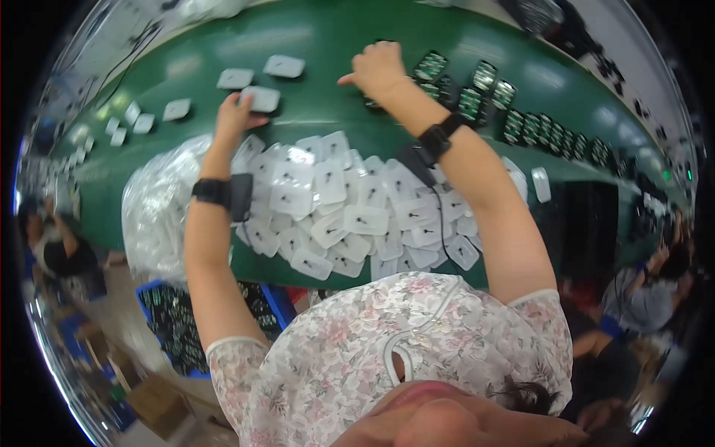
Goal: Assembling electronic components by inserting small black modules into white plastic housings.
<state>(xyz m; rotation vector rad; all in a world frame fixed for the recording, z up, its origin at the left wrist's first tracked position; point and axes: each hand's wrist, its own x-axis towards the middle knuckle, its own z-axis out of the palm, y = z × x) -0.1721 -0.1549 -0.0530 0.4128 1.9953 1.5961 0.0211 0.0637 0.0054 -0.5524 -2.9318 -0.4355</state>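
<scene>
At the left of the green table my left hand [235, 113] is closed around the near edge of a white rounded plastic case [261, 99]. Its thumb and fingers lie on either side of the case. Two similar white cases, one at the left [235, 79] and one farther back [284, 66], lie just beyond. My right hand [378, 65] is across the table with fingers curled down and thumb pointing left. The back of the hand hides whatever is under the fingers. Black-framed green circuit boards [430, 65] lie right beside it.
A large pile of translucent white covers [328, 182] with dark short cables lies between my forearms. A clear plastic bag [160, 201] sits at its left. More circuit boards [555, 135] run off rightward. A blue crate [279, 304] of boards stands below the table edge. Other people sit at both sides.
</scene>
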